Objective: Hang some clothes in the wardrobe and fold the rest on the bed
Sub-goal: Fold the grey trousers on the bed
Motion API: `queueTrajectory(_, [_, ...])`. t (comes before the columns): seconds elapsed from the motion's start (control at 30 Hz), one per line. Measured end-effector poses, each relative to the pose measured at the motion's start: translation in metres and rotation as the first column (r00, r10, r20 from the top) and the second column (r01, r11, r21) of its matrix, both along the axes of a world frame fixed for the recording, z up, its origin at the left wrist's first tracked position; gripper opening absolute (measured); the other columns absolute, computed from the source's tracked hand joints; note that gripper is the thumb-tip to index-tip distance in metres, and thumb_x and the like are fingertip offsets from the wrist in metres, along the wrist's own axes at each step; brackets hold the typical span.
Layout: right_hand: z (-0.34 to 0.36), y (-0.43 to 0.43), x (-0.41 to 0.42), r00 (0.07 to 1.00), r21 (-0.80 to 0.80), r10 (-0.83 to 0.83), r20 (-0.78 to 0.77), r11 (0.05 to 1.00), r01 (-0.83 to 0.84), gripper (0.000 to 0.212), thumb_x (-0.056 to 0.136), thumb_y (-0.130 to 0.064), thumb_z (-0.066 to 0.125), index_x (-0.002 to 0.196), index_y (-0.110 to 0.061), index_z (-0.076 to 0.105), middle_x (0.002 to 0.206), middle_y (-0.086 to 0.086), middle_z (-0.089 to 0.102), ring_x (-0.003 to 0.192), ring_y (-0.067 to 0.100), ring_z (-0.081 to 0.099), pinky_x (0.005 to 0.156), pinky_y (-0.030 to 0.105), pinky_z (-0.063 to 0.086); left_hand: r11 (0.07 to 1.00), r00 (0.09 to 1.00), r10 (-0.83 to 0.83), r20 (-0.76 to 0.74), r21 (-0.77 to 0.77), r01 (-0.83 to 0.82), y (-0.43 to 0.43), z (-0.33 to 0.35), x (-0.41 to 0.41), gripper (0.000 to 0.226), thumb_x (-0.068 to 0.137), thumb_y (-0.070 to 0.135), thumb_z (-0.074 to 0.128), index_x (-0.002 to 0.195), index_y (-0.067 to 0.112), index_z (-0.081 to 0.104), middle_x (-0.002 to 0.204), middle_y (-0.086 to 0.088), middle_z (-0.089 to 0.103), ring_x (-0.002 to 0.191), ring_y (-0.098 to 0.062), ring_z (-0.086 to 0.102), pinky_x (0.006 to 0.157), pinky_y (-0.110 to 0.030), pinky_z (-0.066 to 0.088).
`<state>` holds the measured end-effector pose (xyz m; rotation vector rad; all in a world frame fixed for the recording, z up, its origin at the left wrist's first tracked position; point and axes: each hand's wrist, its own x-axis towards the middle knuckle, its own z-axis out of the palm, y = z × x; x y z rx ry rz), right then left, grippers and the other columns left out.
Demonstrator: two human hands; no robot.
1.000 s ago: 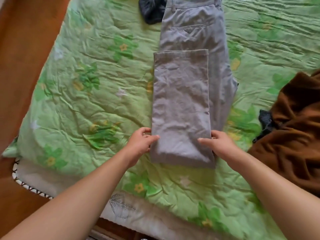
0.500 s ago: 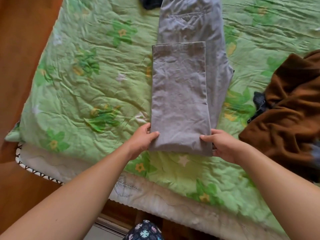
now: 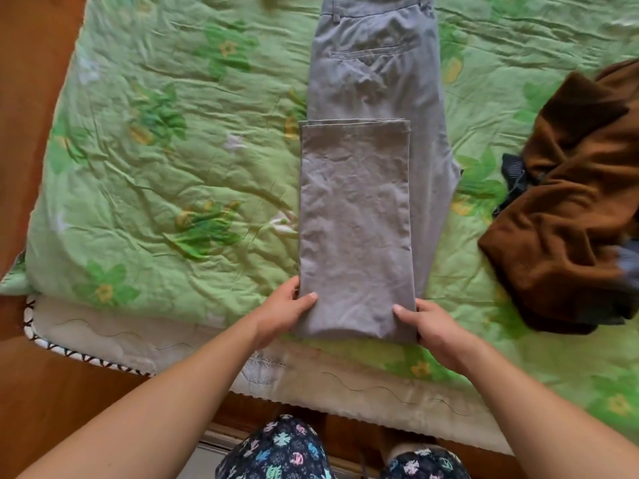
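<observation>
**Status of the task.** One pair of grey trousers [image 3: 356, 219] lies lengthwise on the green quilt [image 3: 155, 150] of the bed, with the waistband at the far end. The legs are laid one on the other and are folded back once, so that the hems rest just below the back pocket. The fold line lies at the near edge of the quilt. This first fold is judged complete; at least one further fold is judged necessary before the trousers form a compact stack. A brown garment [image 3: 570, 202] lies crumpled to the right, well apart from the trousers, with a dark striped piece [image 3: 515, 174] partly under it. Both are unfolded. No wardrobe or hanger is shown, so progress on the hanging cannot be told.

**Grip.** The left corner of the fold is pinched by the left hand [image 3: 281, 312], with the thumb on top and the fingers at the edge or beneath. The right corner is pinched in the same manner by the right hand [image 3: 432, 326].

**Change from the earlier frames.** The same two corners are held as before. The fold is now found closer to the near edge of the quilt. The dark item at the far edge is almost out of view, and the patterned trouser legs [image 3: 276, 447] of the person are now shown below.
</observation>
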<state>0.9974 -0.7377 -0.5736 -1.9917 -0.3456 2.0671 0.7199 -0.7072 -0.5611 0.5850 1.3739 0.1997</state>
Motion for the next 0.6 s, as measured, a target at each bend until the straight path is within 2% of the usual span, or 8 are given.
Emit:
queueTrajectory(0.17, [0.002, -0.014, -0.02, 0.97, 0.117, 0.039, 0.239, 0.991, -0.069, 0.013, 0.095, -0.006, 0.065, 0.1, -0.012, 0.075, 0.096, 0.004, 0.079, 0.085, 0.018, 0.073, 0.08, 0.035, 0.059, 0.997, 0.997, 0.074, -0.037, 0.009, -0.074, 0.004, -0.002, 0.001, 0.025, 0.099, 0.01, 0.06, 0.122, 0.017, 0.063, 0.113, -0.003, 0.074, 0.093, -0.011, 0.073, 0.064, -0.019, 0.056])
queueTrajectory(0.27, [0.004, 0.009, -0.021, 0.954, 0.174, 0.074, 0.29, 0.976, -0.129, 0.012, 0.091, -0.008, 0.071, 0.102, -0.009, 0.073, 0.094, 0.007, 0.076, 0.078, 0.016, 0.069, 0.073, 0.029, 0.056, 0.979, 0.975, 0.174, -0.137, 0.133, -0.156, 0.022, -0.004, 0.007, 0.013, 0.096, 0.013, 0.064, 0.11, 0.012, 0.065, 0.106, -0.006, 0.076, 0.092, -0.016, 0.074, 0.066, -0.023, 0.056])
queueTrajectory(0.33, [0.005, 0.036, -0.019, 0.949, 0.247, 0.054, 0.311, 0.959, -0.135, 0.014, 0.089, -0.014, 0.074, 0.102, -0.008, 0.071, 0.094, 0.008, 0.074, 0.079, 0.018, 0.067, 0.076, 0.033, 0.055, 0.954, 0.955, 0.261, -0.141, 0.187, -0.233, 0.042, -0.004, 0.014, 0.009, 0.096, 0.011, 0.065, 0.105, 0.011, 0.062, 0.099, -0.007, 0.076, 0.081, -0.011, 0.074, 0.059, -0.019, 0.053])
queueTrajectory(0.4, [0.005, 0.075, -0.018, 0.95, 0.33, -0.025, 0.311, 0.94, -0.083, 0.015, 0.09, -0.018, 0.074, 0.098, -0.007, 0.069, 0.086, 0.006, 0.072, 0.073, 0.013, 0.065, 0.07, 0.029, 0.053, 0.921, 0.933, 0.33, -0.145, 0.266, -0.284, 0.07, -0.006, 0.019, 0.017, 0.096, 0.008, 0.064, 0.111, 0.01, 0.057, 0.094, -0.008, 0.073, 0.069, -0.006, 0.07, 0.054, -0.017, 0.051])
queueTrajectory(0.47, [0.002, 0.123, -0.02, 0.951, 0.394, -0.092, 0.294, 0.918, -0.033, 0.014, 0.093, -0.02, 0.072, 0.098, -0.007, 0.068, 0.078, 0.002, 0.068, 0.065, 0.01, 0.06, 0.059, 0.025, 0.049, 0.892, 0.917, 0.355, -0.182, 0.36, -0.274, 0.102, -0.006, 0.023, 0.028, 0.096, 0.011, 0.065, 0.121, 0.011, 0.053, 0.092, -0.008, 0.071, 0.07, -0.009, 0.069, 0.057, -0.02, 0.053])
queueTrajectory(0.53, [0.0, 0.164, -0.023, 0.944, 0.44, -0.106, 0.313, 0.897, -0.045, 0.01, 0.094, -0.02, 0.069, 0.095, -0.01, 0.068, 0.081, 0.004, 0.067, 0.069, 0.014, 0.058, 0.062, 0.027, 0.046, 0.876, 0.922, 0.324, -0.214, 0.436, -0.207, 0.127, -0.007, 0.03, 0.032, 0.096, 0.013, 0.065, 0.125, 0.015, 0.051, 0.097, -0.009, 0.073, 0.082, -0.018, 0.071, 0.068, -0.027, 0.058])
queueTrajectory(0.6, [0.004, 0.19, -0.023, 0.923, 0.483, -0.074, 0.377, 0.866, -0.128, 0.01, 0.092, -0.018, 0.069, 0.083, -0.016, 0.065, 0.078, 0.0, 0.065, 0.072, 0.014, 0.057, 0.062, 0.027, 0.046, 0.852, 0.923, 0.289, -0.256, 0.507, -0.127, 0.142, -0.005, 0.036, 0.032, 0.095, 0.011, 0.064, 0.123, 0.02, 0.051, 0.101, -0.003, 0.073, 0.089, -0.016, 0.072, 0.072, -0.024, 0.058])
